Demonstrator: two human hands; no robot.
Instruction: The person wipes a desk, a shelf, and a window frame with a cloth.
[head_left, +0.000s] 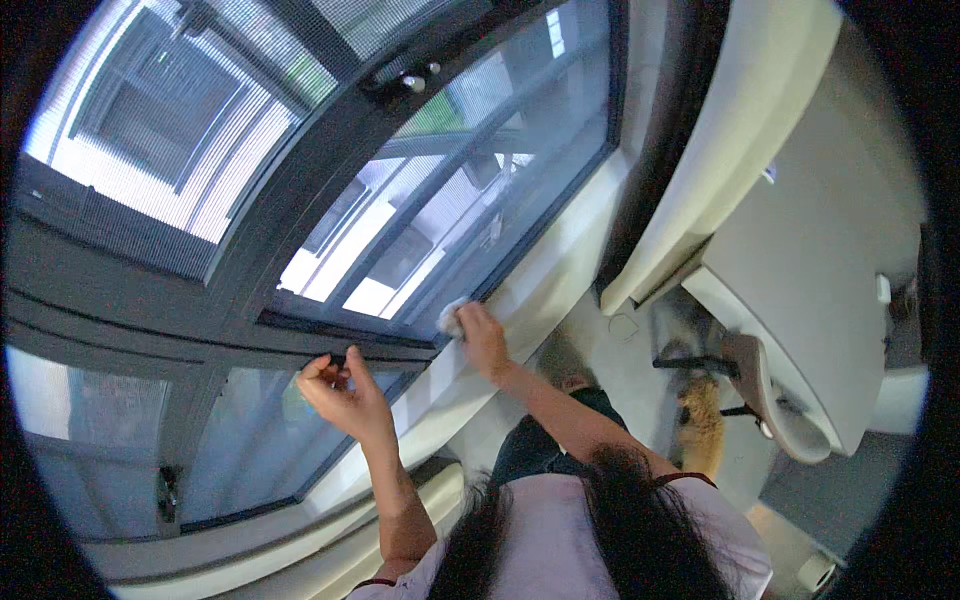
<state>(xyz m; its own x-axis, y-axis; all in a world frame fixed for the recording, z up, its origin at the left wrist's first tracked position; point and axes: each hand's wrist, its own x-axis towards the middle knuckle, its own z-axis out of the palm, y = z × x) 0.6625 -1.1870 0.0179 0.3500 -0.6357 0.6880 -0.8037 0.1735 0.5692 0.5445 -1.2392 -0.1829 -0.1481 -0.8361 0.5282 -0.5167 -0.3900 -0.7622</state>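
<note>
Before me is a window with a dark grey frame and several glass panes, seen at a slant. My right hand grips a wad of white cloth or tissue at the lower corner of one pane, beside the pale sill. Raised near a dark mullion is my left hand, its thumb and fingers bent and apart. I see nothing held in it, though a dark patch shows between the fingers. Whether it touches the frame is unclear.
A dark window handle sits low on the left, and fittings show higher up. Pale curtains hang at the right. Beyond them stand a white table and a chair. Something brown and furry is on the floor.
</note>
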